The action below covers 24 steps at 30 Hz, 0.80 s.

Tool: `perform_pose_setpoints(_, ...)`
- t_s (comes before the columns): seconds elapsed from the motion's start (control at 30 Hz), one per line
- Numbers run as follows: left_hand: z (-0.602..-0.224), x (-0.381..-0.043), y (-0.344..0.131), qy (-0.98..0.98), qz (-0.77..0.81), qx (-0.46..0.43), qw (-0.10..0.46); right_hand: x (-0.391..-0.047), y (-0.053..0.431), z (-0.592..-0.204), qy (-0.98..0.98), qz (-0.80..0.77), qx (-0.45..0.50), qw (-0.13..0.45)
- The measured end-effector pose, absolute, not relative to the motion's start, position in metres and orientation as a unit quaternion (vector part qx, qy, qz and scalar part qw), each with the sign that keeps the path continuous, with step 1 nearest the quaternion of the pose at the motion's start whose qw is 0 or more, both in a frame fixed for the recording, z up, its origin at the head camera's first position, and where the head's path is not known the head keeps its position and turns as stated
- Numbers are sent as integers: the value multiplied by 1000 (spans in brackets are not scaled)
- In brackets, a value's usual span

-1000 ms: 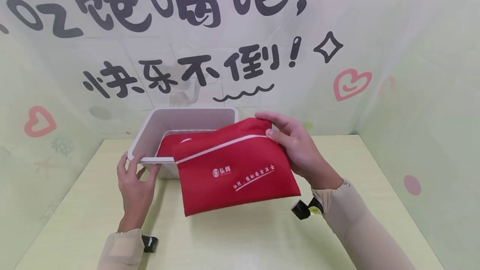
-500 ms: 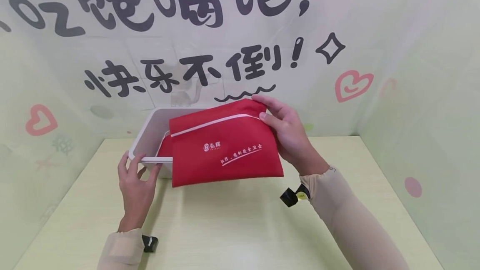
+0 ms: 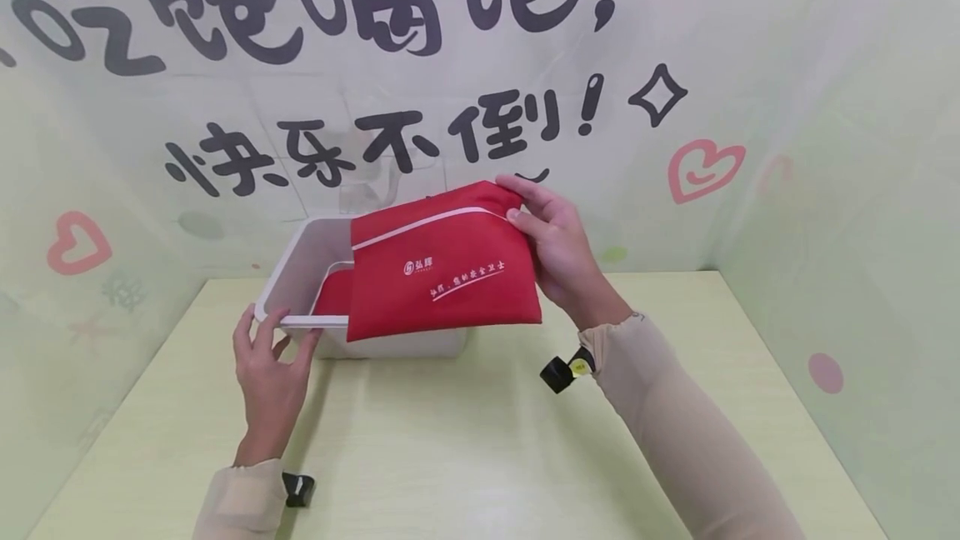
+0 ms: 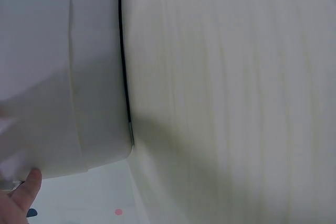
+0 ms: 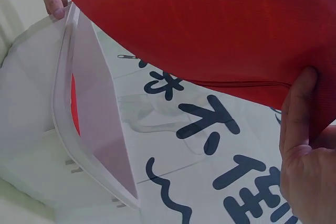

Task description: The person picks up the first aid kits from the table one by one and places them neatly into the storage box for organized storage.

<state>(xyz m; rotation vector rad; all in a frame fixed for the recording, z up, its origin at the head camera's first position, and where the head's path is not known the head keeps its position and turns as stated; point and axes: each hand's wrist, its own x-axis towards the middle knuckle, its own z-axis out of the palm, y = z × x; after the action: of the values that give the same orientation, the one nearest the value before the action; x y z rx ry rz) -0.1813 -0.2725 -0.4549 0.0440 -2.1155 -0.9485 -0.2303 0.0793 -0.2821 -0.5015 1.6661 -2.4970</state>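
Observation:
A flat red zip pouch (image 3: 442, 273) with white lettering and a white stripe is held up at its upper right corner by my right hand (image 3: 558, 244), thumb on the near face. It overlaps the right part of a white plastic bin (image 3: 405, 346) in the head view. Its zip edge and a small zip pull (image 5: 126, 56) show in the right wrist view. My left hand (image 3: 273, 373) grips the bin's front left corner at the rim. Red fabric (image 3: 333, 294) lies inside the bin, partly hidden by the pouch. The bin's outer wall (image 4: 42, 77) fills the left wrist view's left side.
The bin stands at the back of a pale wood-grain table (image 3: 480, 448), close to the back wall (image 3: 630, 190) with black lettering. Side walls (image 3: 840, 273) enclose the table. A small black device (image 3: 558, 373) sticks out from my right wrist.
My right hand has moved up and to the left with the red pouch, bringing it from in front of the bin to over its right part. The left hand stays on the rim.

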Motion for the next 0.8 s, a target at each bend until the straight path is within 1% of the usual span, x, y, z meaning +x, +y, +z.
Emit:
perform_pose_setpoints(0.2,-455,-179,-273,-835,-378,18,400,-241,69,-290,530,-832,-154,52)
perform_pose_setpoints(0.43,-453,-179,-273,-837,-374,14,398,-254,58,-294,530,-836,-136,39)
perform_pose_setpoints(0.8,-455,-180,-271,-830,-388,13,400,-261,35,-293,517,-850,-99,26)
